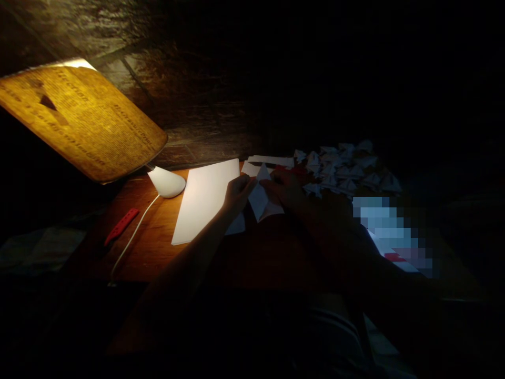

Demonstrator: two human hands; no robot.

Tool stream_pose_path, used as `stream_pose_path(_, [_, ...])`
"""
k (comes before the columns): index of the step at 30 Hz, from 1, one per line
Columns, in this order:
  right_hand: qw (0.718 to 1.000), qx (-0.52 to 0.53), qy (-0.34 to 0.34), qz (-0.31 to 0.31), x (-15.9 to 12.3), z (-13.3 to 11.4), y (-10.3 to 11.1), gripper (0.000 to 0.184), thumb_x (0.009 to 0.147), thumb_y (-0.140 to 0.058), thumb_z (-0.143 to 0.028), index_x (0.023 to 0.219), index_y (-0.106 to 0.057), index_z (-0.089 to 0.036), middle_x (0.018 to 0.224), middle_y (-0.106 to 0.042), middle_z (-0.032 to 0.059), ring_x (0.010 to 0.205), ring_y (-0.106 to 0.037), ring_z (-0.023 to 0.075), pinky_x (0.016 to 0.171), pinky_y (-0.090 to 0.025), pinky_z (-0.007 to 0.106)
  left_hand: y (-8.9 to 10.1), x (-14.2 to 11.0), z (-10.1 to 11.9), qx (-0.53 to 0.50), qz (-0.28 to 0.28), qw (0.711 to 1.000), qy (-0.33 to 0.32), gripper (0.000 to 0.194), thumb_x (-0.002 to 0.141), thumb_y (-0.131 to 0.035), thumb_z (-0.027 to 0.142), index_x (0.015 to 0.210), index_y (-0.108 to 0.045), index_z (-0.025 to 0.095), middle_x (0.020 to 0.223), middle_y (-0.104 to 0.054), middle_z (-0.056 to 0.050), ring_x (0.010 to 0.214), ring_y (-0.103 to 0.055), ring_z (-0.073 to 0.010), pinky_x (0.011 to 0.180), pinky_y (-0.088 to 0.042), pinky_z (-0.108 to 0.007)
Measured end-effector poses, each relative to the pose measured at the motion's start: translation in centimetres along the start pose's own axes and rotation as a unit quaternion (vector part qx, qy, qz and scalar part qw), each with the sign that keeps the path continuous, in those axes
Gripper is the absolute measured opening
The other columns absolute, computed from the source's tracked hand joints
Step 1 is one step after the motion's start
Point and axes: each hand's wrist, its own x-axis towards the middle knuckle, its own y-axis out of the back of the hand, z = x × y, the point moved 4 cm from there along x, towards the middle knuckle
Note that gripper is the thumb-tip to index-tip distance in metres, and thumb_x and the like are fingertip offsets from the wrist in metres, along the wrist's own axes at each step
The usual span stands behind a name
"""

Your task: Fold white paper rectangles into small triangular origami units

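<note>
Between my two hands is a folded piece of white paper (259,200), held upright with a pointed top. My left hand (238,190) pinches its left edge. On the opposite side my right hand (288,188), dim in shadow, grips the right edge near the top. A stack of white paper sheets (209,197) lies just left of my left hand. More white paper pieces (270,160) lie behind the hands. Right of my right hand, many small folded paper shapes (335,171) are heaped together on the wooden table (158,226).
A lit lamp with a printed yellow shade (82,121) and white base (165,183) stands at the left, its white cord (132,237) running to the front edge. A red utility knife (122,225) lies beside the cord. A bright, blurred-out screen (386,231) is at the right.
</note>
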Motion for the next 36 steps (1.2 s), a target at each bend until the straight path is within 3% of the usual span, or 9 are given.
stream_pose_path(11, [1.000, -0.015, 0.019, 0.006, 0.2, 0.0, 0.4, 0.049, 0.074, -0.080, -0.058, 0.063, -0.047, -0.024, 0.062, -0.044, -0.0044, 0.064, -0.042, 0.0137, 0.059, -0.035, 0.029, -0.4, 0.3, -0.2, 0.009, -0.021, 1.000, 0.020, 0.058, 0.084, -0.072, 0.067, 0.061, -0.047, 0.021, 0.060, -0.040, 0.003, 0.060, -0.036, -0.0123, 0.055, -0.027, -0.026])
stream_pose_path(17, [0.998, -0.025, 0.034, 0.047, 0.5, -0.1, 0.9, 0.047, 0.074, -0.079, -0.056, 0.062, -0.047, -0.024, 0.064, -0.046, -0.0026, 0.067, -0.043, 0.0152, 0.062, -0.036, 0.030, -0.4, 0.5, -0.6, -0.011, -0.017, 0.999, 0.025, 0.048, 0.085, -0.076, 0.057, 0.066, -0.052, 0.020, 0.065, -0.047, 0.002, 0.064, -0.043, -0.0132, 0.059, -0.034, -0.025])
stream_pose_path(25, [0.997, -0.022, 0.054, 0.059, 0.6, 0.4, 0.9, 0.041, 0.073, -0.074, -0.046, 0.061, -0.042, -0.025, 0.064, -0.042, -0.0035, 0.067, -0.041, 0.0147, 0.062, -0.034, 0.031, -0.3, 0.5, -0.8, 0.030, -0.026, 0.999, 0.025, 0.046, 0.091, -0.067, 0.053, 0.064, -0.048, 0.020, 0.062, -0.044, 0.003, 0.062, -0.038, -0.0127, 0.057, -0.029, -0.027])
stream_pose_path(36, [0.997, -0.009, 0.044, 0.063, 1.0, 1.3, 1.0, 0.048, 0.074, -0.075, -0.060, 0.063, -0.044, -0.025, 0.065, -0.043, -0.0037, 0.067, -0.042, 0.0152, 0.063, -0.036, 0.031, -0.4, 0.6, -0.7, 0.015, -0.022, 0.999, 0.029, 0.034, 0.090, -0.067, 0.034, 0.065, -0.048, 0.020, 0.062, -0.044, 0.003, 0.063, -0.039, -0.0131, 0.060, -0.031, -0.026])
